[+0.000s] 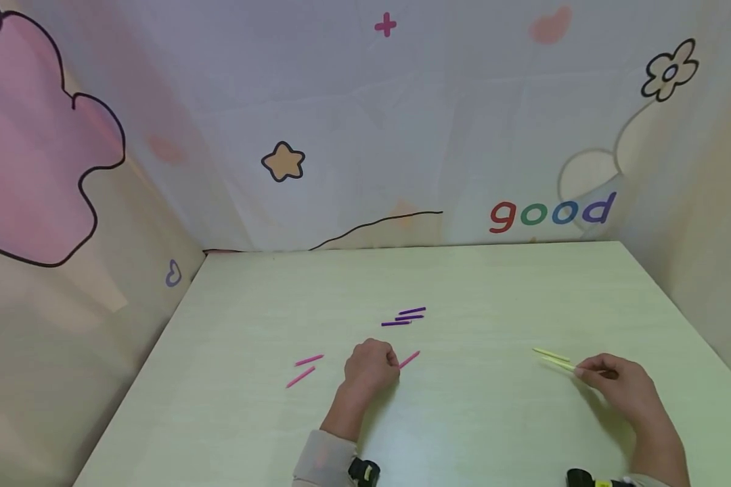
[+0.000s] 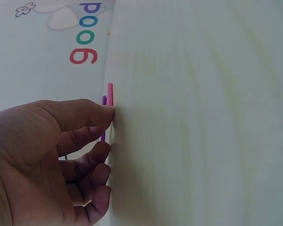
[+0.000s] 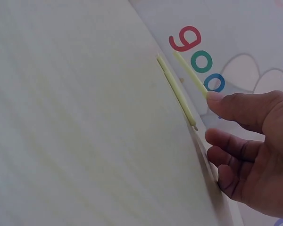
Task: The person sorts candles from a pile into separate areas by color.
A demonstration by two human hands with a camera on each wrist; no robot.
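My left hand (image 1: 371, 370) is low over the table's middle, its thumb and forefinger pinching the near end of a thin pink candle (image 1: 410, 359). In the left wrist view that pink candle (image 2: 110, 94) sticks out past the thumb, and its held end is hidden. At the right, my right hand (image 1: 621, 385) pinches one end of a thin yellow candle (image 1: 557, 364). The right wrist view shows this yellow candle (image 3: 191, 74) raised above the table, apart from other yellow candle material (image 3: 179, 94) lying there, with a small wick-like tip.
Two pink candles (image 1: 304, 374) lie left of my left hand. Beyond it, three purple candles (image 1: 403, 316) lie close together on the pale table (image 1: 475, 291). A printed cloth (image 1: 353, 122) stands along the table's back edge, and cloth also hangs at both sides.
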